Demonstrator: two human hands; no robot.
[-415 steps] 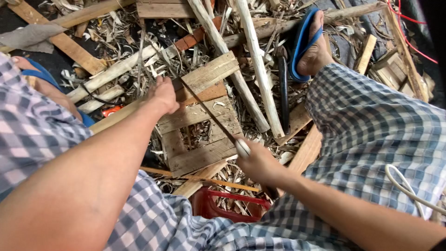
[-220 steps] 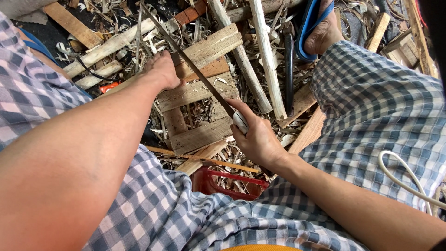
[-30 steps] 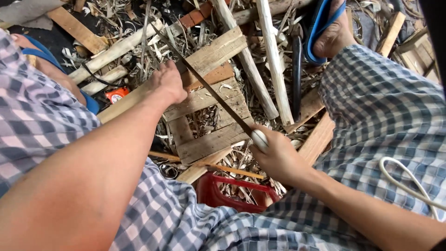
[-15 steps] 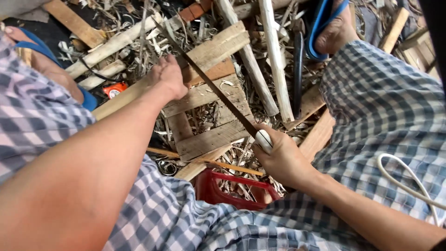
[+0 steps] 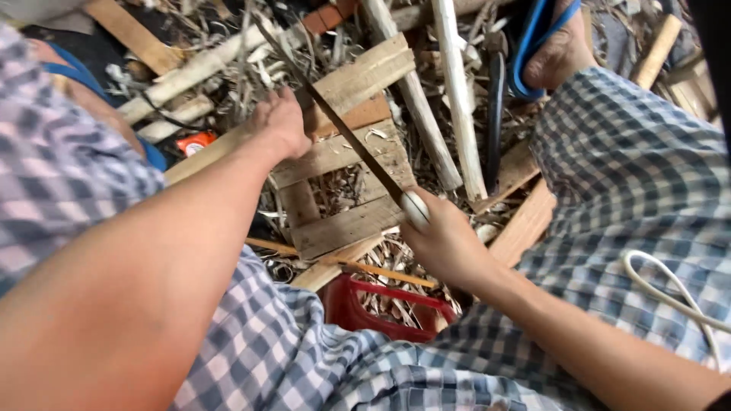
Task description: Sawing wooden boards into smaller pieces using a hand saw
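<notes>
I see my right hand closed around the pale handle end of a long dark blade, which slants up and away across a slatted wooden pallet piece. My left hand is clamped on the far end of that blade, near the pallet's upper plank. Just below the right hand sits a red plastic crate, between my checked-cloth knees, holding dry husks and thin wood strips. Pale stripped sticks and shavings litter the ground around the pallet.
</notes>
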